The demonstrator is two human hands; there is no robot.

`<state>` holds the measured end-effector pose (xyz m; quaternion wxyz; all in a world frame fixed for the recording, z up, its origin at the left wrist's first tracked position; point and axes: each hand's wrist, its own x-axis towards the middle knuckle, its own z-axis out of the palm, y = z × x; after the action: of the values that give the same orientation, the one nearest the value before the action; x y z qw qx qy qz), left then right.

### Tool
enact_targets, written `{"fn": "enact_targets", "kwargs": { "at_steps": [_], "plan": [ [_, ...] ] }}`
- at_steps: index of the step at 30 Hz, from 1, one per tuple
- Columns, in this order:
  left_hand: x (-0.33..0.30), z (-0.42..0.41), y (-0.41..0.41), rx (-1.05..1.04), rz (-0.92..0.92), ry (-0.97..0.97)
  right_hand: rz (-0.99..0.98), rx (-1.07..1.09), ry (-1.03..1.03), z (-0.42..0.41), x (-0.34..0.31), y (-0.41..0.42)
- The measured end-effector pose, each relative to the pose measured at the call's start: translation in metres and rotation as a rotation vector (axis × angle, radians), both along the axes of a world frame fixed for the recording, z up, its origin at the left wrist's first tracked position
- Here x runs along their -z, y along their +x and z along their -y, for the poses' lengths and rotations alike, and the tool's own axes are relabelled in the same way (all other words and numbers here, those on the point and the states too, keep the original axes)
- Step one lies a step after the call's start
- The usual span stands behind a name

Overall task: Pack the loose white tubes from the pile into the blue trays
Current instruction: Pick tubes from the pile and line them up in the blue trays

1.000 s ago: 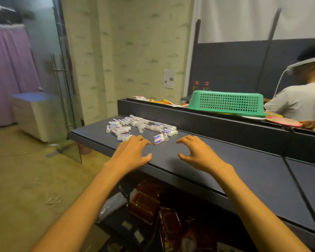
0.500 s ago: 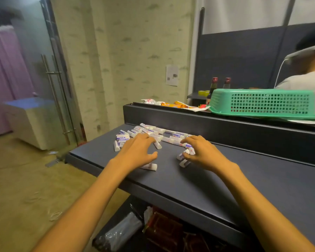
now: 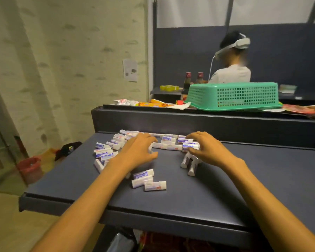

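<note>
Several white tubes (image 3: 168,141) with blue and red labels lie in a loose pile at the back of the dark table (image 3: 207,197). My left hand (image 3: 137,151) rests palm-down on the pile's left half, fingers bent over the tubes. My right hand (image 3: 206,150) is on the pile's right end and pinches one tube (image 3: 189,146) between thumb and fingers. Three tubes (image 3: 147,180) lie apart, nearer the front edge. Two more tubes (image 3: 189,163) lie just under my right hand. No blue tray is in view.
A raised dark ledge (image 3: 207,124) backs the table. It carries an upturned green basket (image 3: 233,96) and food wrappers (image 3: 153,103). Behind it sit two bottles (image 3: 187,80) and a person (image 3: 231,73) wearing a headset. A red bucket (image 3: 29,168) stands on the floor at left.
Both hands reached forward from the table's front onto the pile. A few tubes now lie nearer the front edge. The camera has come closer to the table.
</note>
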<state>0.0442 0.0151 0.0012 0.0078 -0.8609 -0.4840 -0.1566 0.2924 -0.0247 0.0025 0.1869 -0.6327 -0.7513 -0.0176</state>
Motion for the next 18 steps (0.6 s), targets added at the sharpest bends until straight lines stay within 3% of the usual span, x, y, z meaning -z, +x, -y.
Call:
{"fn": "enact_targets", "kwargs": {
  "at_steps": [8, 18],
  "plan": [
    [0.007, -0.005, 0.051, 0.373, 0.030, -0.057, -0.033, 0.242, -0.008, 0.044, 0.009, 0.015],
    [0.013, -0.003, 0.070, 0.513, -0.032, -0.180, 0.004, 0.277, -0.015, 0.065, 0.010, 0.025]
  ]
}}
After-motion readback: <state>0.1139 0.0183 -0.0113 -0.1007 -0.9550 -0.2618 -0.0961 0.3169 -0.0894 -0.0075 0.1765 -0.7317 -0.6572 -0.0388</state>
